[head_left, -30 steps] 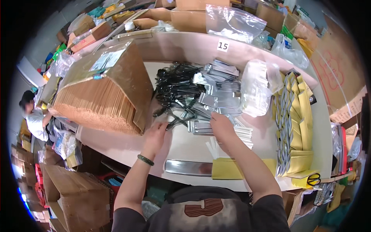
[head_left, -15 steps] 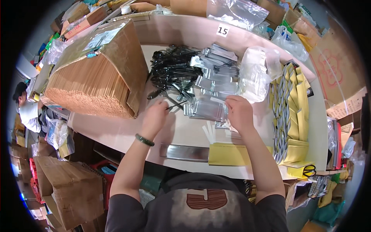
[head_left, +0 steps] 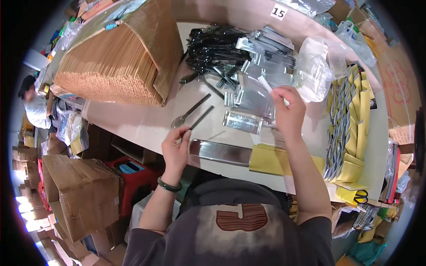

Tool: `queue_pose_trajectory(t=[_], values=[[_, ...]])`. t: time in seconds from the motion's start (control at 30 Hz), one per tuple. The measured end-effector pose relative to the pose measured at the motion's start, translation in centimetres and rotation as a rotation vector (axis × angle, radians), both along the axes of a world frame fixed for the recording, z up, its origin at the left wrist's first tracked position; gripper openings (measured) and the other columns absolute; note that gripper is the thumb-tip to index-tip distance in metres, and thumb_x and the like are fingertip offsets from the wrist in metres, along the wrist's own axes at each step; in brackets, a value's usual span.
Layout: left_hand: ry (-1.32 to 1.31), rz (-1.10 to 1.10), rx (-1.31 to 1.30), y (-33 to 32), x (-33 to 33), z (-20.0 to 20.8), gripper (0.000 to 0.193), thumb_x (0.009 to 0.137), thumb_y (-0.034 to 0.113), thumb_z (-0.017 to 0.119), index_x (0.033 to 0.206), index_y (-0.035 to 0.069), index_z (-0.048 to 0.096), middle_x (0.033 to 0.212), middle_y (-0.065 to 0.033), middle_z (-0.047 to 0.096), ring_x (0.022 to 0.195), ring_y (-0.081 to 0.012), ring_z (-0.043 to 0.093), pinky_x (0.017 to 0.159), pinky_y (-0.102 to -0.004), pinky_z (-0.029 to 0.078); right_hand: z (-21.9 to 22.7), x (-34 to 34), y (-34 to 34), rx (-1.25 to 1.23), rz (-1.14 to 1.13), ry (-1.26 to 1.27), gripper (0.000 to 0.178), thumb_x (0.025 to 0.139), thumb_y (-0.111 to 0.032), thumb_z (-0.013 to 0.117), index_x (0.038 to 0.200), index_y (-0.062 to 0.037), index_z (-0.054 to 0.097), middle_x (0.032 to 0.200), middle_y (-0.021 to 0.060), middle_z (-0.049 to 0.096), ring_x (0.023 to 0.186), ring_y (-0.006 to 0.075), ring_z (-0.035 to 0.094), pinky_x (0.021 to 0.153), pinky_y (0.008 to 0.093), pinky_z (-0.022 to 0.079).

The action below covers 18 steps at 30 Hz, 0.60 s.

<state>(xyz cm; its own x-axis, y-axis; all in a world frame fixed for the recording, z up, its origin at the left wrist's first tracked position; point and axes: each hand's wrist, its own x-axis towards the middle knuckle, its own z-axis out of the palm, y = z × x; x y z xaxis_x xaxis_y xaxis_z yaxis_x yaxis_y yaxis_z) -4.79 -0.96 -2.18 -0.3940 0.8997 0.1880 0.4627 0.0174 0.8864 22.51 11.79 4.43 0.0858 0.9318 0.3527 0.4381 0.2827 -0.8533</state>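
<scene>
My left hand is closed on a slim dark utensil, whose far end points up and right; its other end is hidden by the fingers. Right beside it is a dark spoon, its bowl close to my fingertips; whether I grip it or it lies on the table, I cannot tell. My right hand pinches a narrow white strip over a spread of clear flat bags. One clear bag lies nearest me. Behind them is a heap of black plastic cutlery.
A large carton of wooden sticks stands at left. Yellow padded envelopes are stacked at right, by a clear plastic bag. Along the front edge lie a shiny metal bar, a yellow sheet and scissors.
My left hand has drawn back toward the table's front edge with the dark utensil, and a spoon now shows beside it. My right hand has lifted the white strip off the bags.
</scene>
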Motion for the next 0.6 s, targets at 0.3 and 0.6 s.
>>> queue_pose_trajectory(t=[0.3,0.6], values=[[-0.017,-0.294,-0.008,-1.3,3.4,0.1,0.009,0.095,0.007,0.064,0.098,-0.001,0.066,0.088,-0.0071,0.064,0.081,-0.0146,0.06,0.078,-0.026,0.047,-7.1,-2.7,-10.9,0.109,0.438,-0.442,0.021,0.079,-0.014,0.072,0.099,-0.0061,0.069,0.087,0.006,0.062,0.088,0.028,0.06,0.08,0.041,0.047],[0.412,-0.478,0.182,2.0,4.3,-0.1,0.008,0.088,0.005,0.061,0.095,0.004,0.058,0.095,-0.0148,0.062,0.093,-0.0353,0.059,0.092,-0.0445,0.043,-7.0,-0.7,-9.7,0.297,0.744,-0.547,0.019,0.076,-0.011,0.062,0.093,-0.0041,0.062,0.092,0.0069,0.061,0.092,0.0249,0.058,0.085,0.0405,0.046]])
